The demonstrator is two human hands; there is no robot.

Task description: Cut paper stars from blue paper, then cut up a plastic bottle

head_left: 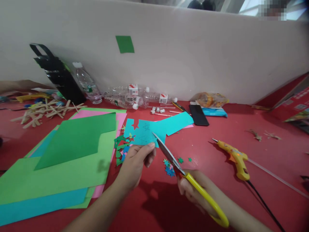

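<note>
Between thumb and fingers my left hand (137, 162) pinches the lower edge of a blue paper sheet (147, 130) with star outlines drawn on it and notches cut from its left side. My right hand (195, 187) grips yellow-handled scissors (169, 153), whose blades look nearly closed and point at the sheet's right part. Below the blades lies a small pile of cut paper stars (169, 169), with a few green ones beside it. Left of the sheet are paper scraps (119, 148) in green, blue and pink. Another blue strip (178, 122) lies behind the sheet.
Coloured paper sheets (79, 141) overlap on the left, near wooden sticks (45, 111) and a black bottle (62, 79). Plastic bottles (125, 96) line the wall. A phone (199, 115) lies behind, a yellow glue gun (235, 158) with its cord at right. Another person's arm (21, 85) reaches in left.
</note>
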